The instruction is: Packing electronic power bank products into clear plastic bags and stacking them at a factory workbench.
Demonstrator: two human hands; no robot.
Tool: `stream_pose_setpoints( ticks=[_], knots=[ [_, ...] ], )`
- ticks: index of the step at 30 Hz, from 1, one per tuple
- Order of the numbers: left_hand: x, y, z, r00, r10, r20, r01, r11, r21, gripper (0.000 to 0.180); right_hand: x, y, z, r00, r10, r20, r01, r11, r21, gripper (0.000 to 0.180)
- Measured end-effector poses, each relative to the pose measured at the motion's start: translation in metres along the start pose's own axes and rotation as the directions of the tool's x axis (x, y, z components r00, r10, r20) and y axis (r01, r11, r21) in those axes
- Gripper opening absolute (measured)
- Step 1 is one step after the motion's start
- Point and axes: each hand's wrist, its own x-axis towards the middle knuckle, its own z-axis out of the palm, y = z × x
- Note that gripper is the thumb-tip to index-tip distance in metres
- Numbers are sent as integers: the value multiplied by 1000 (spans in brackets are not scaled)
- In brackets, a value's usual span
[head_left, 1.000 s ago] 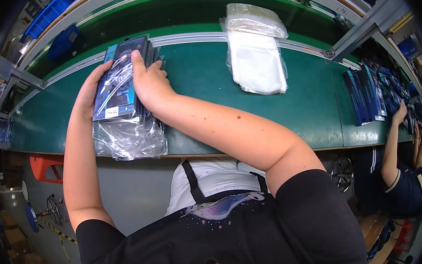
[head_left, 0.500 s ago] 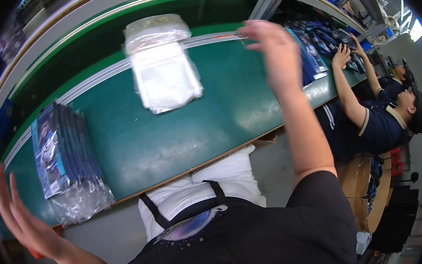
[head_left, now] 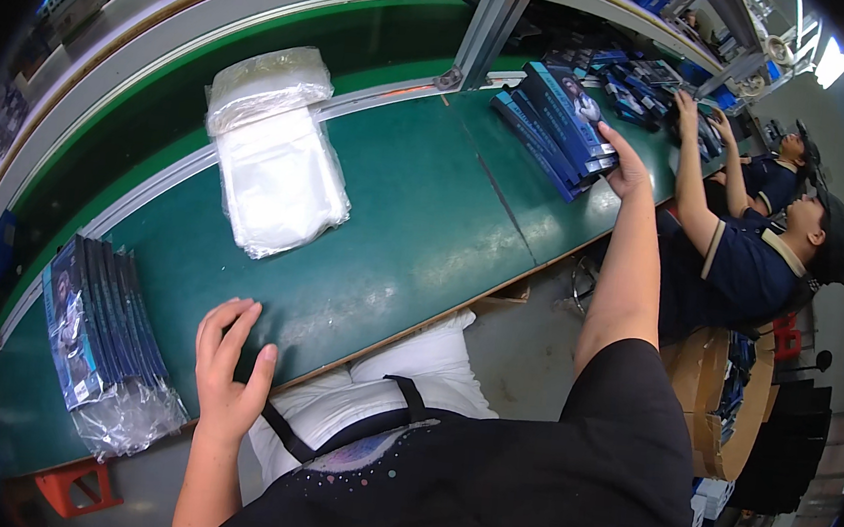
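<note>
One stack of clear plastic bags [head_left: 284,181], and the smooth green tabletop [head_left: 405,232] stretches right of it, front edge [head_left: 438,312] on your side. Further right of the bags, your right hand [head_left: 628,163] grips flat dark-blue printed boxes [head_left: 562,115]. Your left hand [head_left: 232,367], nearer you than the bags, is loose, released. Plastic-wrapped blue boxes [head_left: 110,327] sit left of them; a grey metal post [head_left: 494,34] stands behind-right.

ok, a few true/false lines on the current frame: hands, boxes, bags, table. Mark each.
1. The right hand grips blue boxes. True.
2. The clear plastic bags lie between the bagged boxes on the left and the blue boxes on the right. True.
3. The left hand holds the clear plastic bags. False: it is open and empty.
4. The tabletop is red. False: it is green.
5. The bagged boxes stand in a row. True.
</note>
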Motion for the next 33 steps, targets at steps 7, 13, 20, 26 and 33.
stream_pose_setpoints(
  ticks=[7,13,20,26,33],
  knots=[
    [34,-17,20,993,101,-62,-85,973,214,36,-38,13,47,982,33,184,-26,999,-36,37],
    [74,-40,30,952,303,36,-292,869,400,31,-78,20,91,988,38,152,-10,983,-184,46],
    [88,-44,30,979,200,28,-200,943,265,19,-95,-12,121,779,-627,14,336,399,-853,110],
    [85,-40,28,983,182,7,-179,960,214,26,-108,-5,170,895,-424,139,210,124,-970,111],
    [85,-35,30,980,196,-46,-189,974,122,31,-158,6,192,836,-511,201,548,799,-247,87]
  ],
)
